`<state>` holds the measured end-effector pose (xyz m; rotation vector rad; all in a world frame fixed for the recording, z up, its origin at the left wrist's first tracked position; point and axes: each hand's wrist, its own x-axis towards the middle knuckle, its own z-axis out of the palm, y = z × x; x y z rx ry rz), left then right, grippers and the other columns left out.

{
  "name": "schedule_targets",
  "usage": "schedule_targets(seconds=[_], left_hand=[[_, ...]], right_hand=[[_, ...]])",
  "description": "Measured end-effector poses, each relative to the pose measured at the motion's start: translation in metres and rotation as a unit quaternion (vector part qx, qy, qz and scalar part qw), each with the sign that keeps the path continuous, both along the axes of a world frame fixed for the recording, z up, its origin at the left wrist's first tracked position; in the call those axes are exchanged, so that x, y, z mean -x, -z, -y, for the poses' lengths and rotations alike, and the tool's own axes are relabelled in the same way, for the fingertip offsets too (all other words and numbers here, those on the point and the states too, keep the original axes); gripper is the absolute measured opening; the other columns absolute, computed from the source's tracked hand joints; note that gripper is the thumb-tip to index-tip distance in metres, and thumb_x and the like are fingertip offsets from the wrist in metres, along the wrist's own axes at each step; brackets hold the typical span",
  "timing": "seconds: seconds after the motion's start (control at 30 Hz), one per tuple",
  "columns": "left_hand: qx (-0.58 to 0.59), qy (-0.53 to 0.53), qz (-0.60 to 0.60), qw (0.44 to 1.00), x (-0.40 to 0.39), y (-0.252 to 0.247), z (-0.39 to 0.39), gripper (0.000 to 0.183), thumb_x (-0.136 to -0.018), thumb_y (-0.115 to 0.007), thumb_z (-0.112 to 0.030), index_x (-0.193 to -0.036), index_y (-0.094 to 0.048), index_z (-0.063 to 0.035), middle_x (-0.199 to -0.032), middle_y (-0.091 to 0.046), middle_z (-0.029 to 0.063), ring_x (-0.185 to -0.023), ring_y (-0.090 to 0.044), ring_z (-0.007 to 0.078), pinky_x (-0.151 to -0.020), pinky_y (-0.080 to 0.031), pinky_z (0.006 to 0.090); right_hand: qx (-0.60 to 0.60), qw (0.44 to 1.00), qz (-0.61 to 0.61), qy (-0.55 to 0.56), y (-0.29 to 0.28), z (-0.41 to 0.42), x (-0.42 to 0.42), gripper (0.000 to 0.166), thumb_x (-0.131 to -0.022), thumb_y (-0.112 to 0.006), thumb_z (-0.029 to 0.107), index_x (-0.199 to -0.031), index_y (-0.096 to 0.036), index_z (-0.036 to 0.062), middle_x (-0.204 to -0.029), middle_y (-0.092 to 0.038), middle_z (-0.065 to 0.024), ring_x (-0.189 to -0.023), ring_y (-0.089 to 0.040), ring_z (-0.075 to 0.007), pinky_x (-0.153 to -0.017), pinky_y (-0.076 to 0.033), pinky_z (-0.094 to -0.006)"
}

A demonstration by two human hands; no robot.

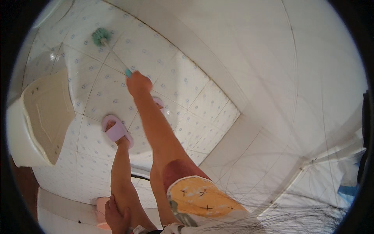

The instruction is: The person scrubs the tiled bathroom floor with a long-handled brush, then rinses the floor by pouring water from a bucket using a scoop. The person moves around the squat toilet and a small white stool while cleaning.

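Observation:
My right hand, at the end of the outstretched arm, is closed around the blue-green grip of a long-handled scrub brush. Its round green bristle head rests against the white tiled floor with small blue patterns. Lower in the picture, my left hand lies on my bare lower leg near the knee, holding no tool. A lilac slipper is on one foot; part of the other slipper shows beside my right forearm.
A cream ceramic fixture, perhaps a washbasin or toilet part, stands at the left. White walls meet the floor along a dark joint at the right. A pink plastic container is at the bottom left. Some bright fabric or plastic sits at the far right.

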<state>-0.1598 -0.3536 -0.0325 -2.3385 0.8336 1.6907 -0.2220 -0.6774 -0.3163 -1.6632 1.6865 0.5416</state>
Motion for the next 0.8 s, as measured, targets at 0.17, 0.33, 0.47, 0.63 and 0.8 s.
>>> schedule_targets(seconds=[0.17,0.33,0.47,0.63,0.8], left_hand=[[0.020,0.061,0.018,0.998,0.004,0.002,0.007,0.066,-0.070,-0.057,-0.030,-0.123,-0.033,0.0016,-0.110,-0.044,0.0215,-0.099,-0.045,0.0367,-0.084,-0.037,0.0412],[-0.056,0.058,0.062,0.995,0.006,0.000,0.009,0.067,-0.069,-0.057,-0.030,-0.123,-0.034,0.0018,-0.109,-0.046,0.0204,-0.100,-0.045,0.0351,-0.085,-0.038,0.0408],[0.041,0.082,0.046,0.995,0.005,-0.001,0.004,0.065,-0.069,-0.058,-0.028,-0.123,-0.035,0.0008,-0.107,-0.047,0.0199,-0.097,-0.048,0.0340,-0.083,-0.039,0.0397],[-0.082,0.130,0.074,0.985,0.012,0.007,0.022,0.065,-0.067,-0.059,-0.024,-0.123,-0.035,0.0001,-0.104,-0.047,0.0199,-0.092,-0.050,0.0348,-0.080,-0.041,0.0392],[0.057,0.227,0.056,0.971,0.014,0.002,0.013,0.067,-0.065,-0.060,-0.018,-0.124,-0.034,0.0000,-0.102,-0.047,0.0206,-0.091,-0.049,0.0360,-0.077,-0.042,0.0410]], right_hand=[[-0.001,0.999,-0.031,0.035,0.026,0.005,0.096,0.035,-0.080,-0.044,0.038,-0.091,-0.054,0.0055,-0.090,-0.060,-0.0156,-0.085,-0.058,-0.0329,-0.069,-0.046,-0.0415],[-0.060,0.953,-0.254,0.152,-0.024,-0.079,0.331,0.036,-0.082,-0.043,0.036,-0.096,-0.053,0.0045,-0.094,-0.060,-0.0138,-0.087,-0.058,-0.0277,-0.070,-0.047,-0.0397],[-0.044,0.922,-0.303,0.238,-0.055,-0.111,0.356,0.038,-0.083,-0.042,0.038,-0.097,-0.053,0.0045,-0.095,-0.059,-0.0143,-0.088,-0.058,-0.0296,-0.072,-0.046,-0.0414],[-0.040,0.971,-0.064,0.227,0.023,-0.131,0.232,0.034,-0.081,-0.042,0.032,-0.096,-0.048,0.0023,-0.085,-0.060,-0.0182,-0.080,-0.058,-0.0340,-0.069,-0.045,-0.0447],[-0.027,0.985,-0.036,0.166,0.015,-0.098,0.143,0.032,-0.079,-0.046,0.033,-0.095,-0.053,0.0059,-0.092,-0.061,-0.0129,-0.086,-0.059,-0.0301,-0.071,-0.046,-0.0395]])
